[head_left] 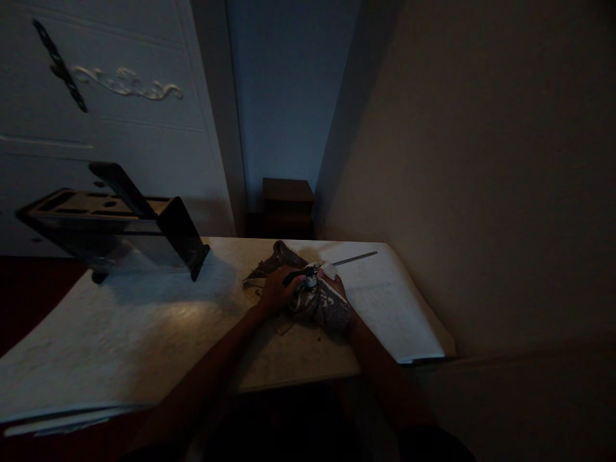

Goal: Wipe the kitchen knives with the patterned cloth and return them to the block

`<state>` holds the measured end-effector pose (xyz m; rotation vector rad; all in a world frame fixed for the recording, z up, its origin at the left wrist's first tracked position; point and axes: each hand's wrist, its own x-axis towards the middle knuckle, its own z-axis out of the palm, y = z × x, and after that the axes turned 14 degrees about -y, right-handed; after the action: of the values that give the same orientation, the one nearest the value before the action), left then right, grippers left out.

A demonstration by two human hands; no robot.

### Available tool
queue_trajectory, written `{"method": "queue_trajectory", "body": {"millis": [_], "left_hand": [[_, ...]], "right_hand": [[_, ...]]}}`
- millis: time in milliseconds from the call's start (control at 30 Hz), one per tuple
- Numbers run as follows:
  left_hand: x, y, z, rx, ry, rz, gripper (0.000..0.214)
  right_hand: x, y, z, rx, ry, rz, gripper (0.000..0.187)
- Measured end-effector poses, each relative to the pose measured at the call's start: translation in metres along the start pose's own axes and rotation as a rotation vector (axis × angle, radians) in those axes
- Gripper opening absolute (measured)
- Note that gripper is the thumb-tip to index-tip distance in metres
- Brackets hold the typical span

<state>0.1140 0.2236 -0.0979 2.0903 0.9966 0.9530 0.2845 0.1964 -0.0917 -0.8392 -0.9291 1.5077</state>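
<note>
Over the table, my left hand [276, 292] is closed round the black handle of a knife [356, 258]. Its long, narrow grey blade points right and sticks out past a cloth. My right hand [335, 286] is closed on this brown and white patterned cloth [315, 305], which is bunched round the middle of the knife. Part of the cloth spreads out behind my left hand onto the table. The dim light and the folds hide the covered stretch of the blade and some of my fingers.
A knife block [139, 240] with clear sides and one black handle poking up stands at the left of the pale-topped table [192, 346]. Behind are a white door [144, 135] and a small brown cabinet [289, 192]. A wall [471, 179] rises along the right.
</note>
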Motion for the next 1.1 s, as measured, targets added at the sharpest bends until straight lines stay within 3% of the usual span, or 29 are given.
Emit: {"method": "queue_trajectory", "body": {"millis": [533, 700, 933, 1100], "left_hand": [[0.0, 0.004, 0.0, 0.05, -0.048, -0.024, 0.032], [0.0, 0.001, 0.002, 0.049, -0.054, -0.042, 0.034], [0.0, 0.009, -0.001, -0.04, -0.081, -0.135, 0.036], [0.0, 0.016, 0.002, -0.154, -0.055, -0.151, 0.034]], "right_hand": [[-0.001, -0.002, 0.006, -0.031, 0.105, -0.032, 0.042], [-0.002, -0.005, 0.013, 0.008, 0.231, 0.044, 0.047], [-0.003, -0.005, 0.011, -0.028, 0.207, -0.041, 0.049], [-0.004, -0.009, 0.008, -0.09, 0.072, -0.037, 0.037]]}}
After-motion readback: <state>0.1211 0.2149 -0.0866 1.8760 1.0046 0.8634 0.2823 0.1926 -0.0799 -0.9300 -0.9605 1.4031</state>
